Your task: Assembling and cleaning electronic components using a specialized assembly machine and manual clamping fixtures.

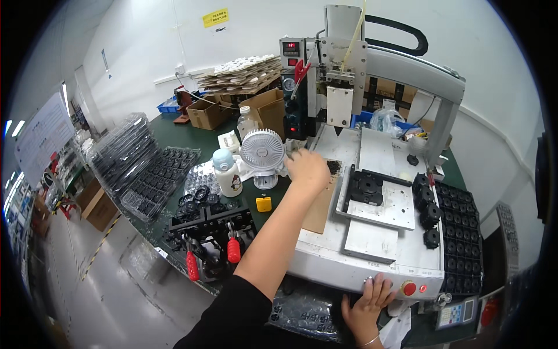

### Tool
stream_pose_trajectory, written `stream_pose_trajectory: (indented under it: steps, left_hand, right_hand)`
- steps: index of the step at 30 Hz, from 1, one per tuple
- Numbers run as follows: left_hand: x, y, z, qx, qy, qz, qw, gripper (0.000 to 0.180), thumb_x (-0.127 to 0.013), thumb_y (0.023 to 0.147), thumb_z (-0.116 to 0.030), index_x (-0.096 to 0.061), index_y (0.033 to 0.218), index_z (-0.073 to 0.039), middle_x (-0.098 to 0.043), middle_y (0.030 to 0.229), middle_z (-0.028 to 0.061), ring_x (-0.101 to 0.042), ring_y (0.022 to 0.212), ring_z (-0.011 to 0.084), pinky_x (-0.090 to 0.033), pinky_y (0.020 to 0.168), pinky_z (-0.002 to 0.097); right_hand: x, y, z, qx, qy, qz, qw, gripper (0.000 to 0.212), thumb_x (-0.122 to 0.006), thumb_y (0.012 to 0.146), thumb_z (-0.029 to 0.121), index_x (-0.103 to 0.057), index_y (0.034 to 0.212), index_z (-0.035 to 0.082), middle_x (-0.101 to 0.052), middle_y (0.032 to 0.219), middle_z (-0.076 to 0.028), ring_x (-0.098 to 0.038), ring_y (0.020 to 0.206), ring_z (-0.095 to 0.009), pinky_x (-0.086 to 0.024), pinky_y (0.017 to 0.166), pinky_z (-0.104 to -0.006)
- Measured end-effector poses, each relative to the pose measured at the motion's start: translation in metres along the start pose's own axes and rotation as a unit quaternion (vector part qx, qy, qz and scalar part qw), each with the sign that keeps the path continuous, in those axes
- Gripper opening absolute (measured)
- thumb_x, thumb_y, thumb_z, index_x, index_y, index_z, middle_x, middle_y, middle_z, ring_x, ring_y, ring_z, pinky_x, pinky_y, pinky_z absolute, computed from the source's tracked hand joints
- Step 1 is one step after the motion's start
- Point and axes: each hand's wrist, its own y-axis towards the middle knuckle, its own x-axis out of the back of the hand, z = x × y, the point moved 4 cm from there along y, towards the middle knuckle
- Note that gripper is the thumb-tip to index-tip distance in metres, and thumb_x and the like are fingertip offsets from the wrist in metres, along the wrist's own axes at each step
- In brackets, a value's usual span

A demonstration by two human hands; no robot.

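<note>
My left hand (308, 168) reaches over the left side of a white bench-top press machine (349, 264), just right of a white fan (263, 152). Its fingers curl down, and whatever they may hold is hidden. Beside it, a brown board (317, 216) carries small black bits (333, 167) at its far end. My right hand (369, 305) rests with fingers stretched on the machine's front panel, left of a red button (409, 288). On the machine's metal plate (398, 206) sits a black round part (367, 187) in a dark holder.
Black round parts (430, 215) line the machine's right edge, beside trays of similar parts (462, 232). Left are a fixture with red-handled clamps (212, 238), a yellow block (263, 203), a bottle (226, 174) and stacked clear trays (125, 151). The press head (340, 104) overhangs the back.
</note>
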Motion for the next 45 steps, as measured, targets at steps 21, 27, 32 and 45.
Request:
stream_pose_trajectory:
  steps: [21, 27, 32, 45]
  left_hand:
    - [-0.091, 0.242, 0.111, 0.313, -0.816, 0.018, 0.486, 0.047, -0.039, 0.099, -0.041, -0.053, 0.089, 0.003, -0.061, 0.073, 0.0143, -0.063, 0.061, 0.0273, -0.051, 0.05, 0.038]
    - [-0.058, 0.212, 0.094, 0.167, -0.342, -0.084, 0.921, 0.027, -0.051, 0.096, -0.024, -0.05, 0.093, 0.003, -0.06, 0.073, 0.0152, -0.066, 0.071, 0.0322, -0.054, 0.058, 0.0419]
    - [-0.047, 0.18, 0.106, 0.115, -0.079, -0.215, 0.967, 0.025, -0.057, 0.089, -0.016, -0.047, 0.106, -0.001, -0.064, 0.097, 0.0211, -0.065, 0.093, 0.0352, -0.053, 0.077, 0.0444]
    - [-0.001, 0.08, 0.067, -0.013, 0.269, 0.452, 0.85, 0.045, -0.053, 0.093, -0.035, -0.054, 0.126, -0.005, -0.064, 0.109, 0.0146, -0.067, 0.09, 0.026, -0.058, 0.072, 0.0438]
  right_hand:
    - [0.003, -0.004, -0.012, 0.057, -0.017, -0.082, 0.995, 0.049, -0.061, 0.082, 0.032, -0.051, 0.126, 0.014, -0.049, 0.13, -0.008, -0.045, 0.121, -0.032, -0.029, 0.101, -0.0505]
    - [0.008, -0.004, -0.009, 0.062, -0.024, -0.061, 0.996, 0.048, -0.062, 0.081, 0.028, -0.05, 0.126, 0.015, -0.049, 0.128, -0.008, -0.045, 0.121, -0.031, -0.029, 0.102, -0.0483]
    - [0.003, 0.0, -0.006, 0.066, -0.004, -0.065, 0.996, 0.052, -0.066, 0.079, 0.031, -0.05, 0.125, 0.014, -0.048, 0.129, -0.009, -0.043, 0.122, -0.031, -0.029, 0.101, -0.0486]
    - [-0.01, -0.011, -0.013, 0.062, -0.053, 0.035, 0.996, 0.085, -0.076, 0.071, 0.03, -0.026, 0.135, 0.006, -0.025, 0.145, -0.022, -0.017, 0.136, -0.047, -0.004, 0.11, -0.059]
